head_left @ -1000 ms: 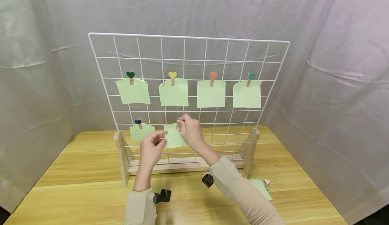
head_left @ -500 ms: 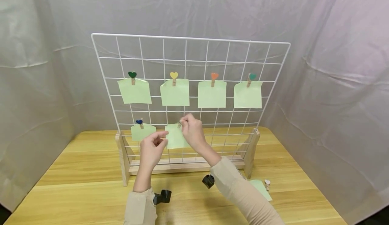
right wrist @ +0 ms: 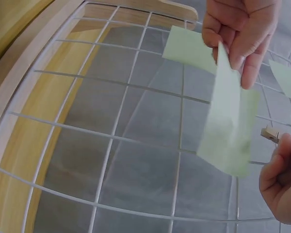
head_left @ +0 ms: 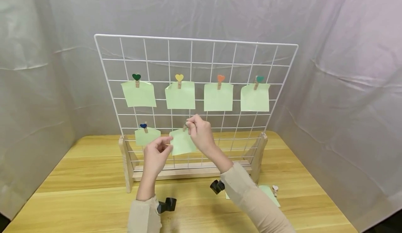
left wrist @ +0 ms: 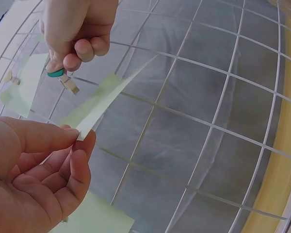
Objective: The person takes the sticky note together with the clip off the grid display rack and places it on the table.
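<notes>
My left hand point(head_left: 155, 156) pinches the left edge of a pale green paper note point(head_left: 181, 144) between thumb and fingers, in front of the white wire grid point(head_left: 191, 62). Seen from the left wrist, the note point(left wrist: 104, 99) bends and its far side stands apart from the wires. My right hand point(head_left: 202, 135) pinches a small wooden clothespin point(left wrist: 68, 83) by its green heart end point(left wrist: 56, 73). From the right wrist, a gap shows between the clothespin's tip point(right wrist: 270, 134) and the note point(right wrist: 225, 131). Part of the note hides behind my right hand in the head view.
Several notes hang on the grid by heart clothespins: an upper row, such as one under a yellow heart point(head_left: 179, 77), and one note point(head_left: 147, 136) lower left. A wooden stand point(head_left: 176, 173) holds the grid. On the table lie another note point(head_left: 269, 195) and a white-heart clothespin point(head_left: 275, 190).
My right hand has shifted slightly right and up with the clothespin, uncovering more of the note. My left hand keeps its pinch on the note in nearly the same place.
</notes>
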`<state>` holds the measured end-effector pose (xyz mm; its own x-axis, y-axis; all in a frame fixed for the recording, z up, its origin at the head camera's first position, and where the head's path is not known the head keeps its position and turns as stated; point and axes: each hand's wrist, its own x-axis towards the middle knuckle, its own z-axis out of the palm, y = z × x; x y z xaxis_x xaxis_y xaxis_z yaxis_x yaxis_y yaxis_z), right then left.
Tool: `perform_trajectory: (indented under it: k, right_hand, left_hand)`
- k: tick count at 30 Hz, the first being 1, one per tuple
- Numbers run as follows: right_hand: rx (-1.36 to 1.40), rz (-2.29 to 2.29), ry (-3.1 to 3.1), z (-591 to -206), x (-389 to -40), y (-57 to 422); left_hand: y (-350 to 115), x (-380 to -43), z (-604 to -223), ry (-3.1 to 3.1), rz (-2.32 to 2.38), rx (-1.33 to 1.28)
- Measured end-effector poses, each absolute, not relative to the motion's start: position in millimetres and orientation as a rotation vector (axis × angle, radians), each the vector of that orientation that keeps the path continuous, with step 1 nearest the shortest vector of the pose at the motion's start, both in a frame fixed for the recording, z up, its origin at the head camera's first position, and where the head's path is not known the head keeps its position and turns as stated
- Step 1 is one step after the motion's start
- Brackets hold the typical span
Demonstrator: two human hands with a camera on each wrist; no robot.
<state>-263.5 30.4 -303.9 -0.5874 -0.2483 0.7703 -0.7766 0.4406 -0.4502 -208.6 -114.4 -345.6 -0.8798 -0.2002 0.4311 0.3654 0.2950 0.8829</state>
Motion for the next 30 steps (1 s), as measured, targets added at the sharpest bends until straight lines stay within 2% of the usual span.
perform_trajectory:
  k: [11,25,30]
  right_hand:
    - [0.932,1.273,-2.084,-306.8,-258.9,43.5]
    - [0.883,1.333,-2.013,-322.7,-258.4,57.4]
    - [0.854,1.393,-2.023,-317.0,-247.7,61.6]
  left_hand:
    - [-113.4,-205.9,-349.9,-2.111,-1.685,-0.157]
    - [-112.1,-200.1,-355.8,-2.119,-1.779,-0.144]
    - [-110.5,-201.8,-360.0,-2.135,-1.799,-0.147]
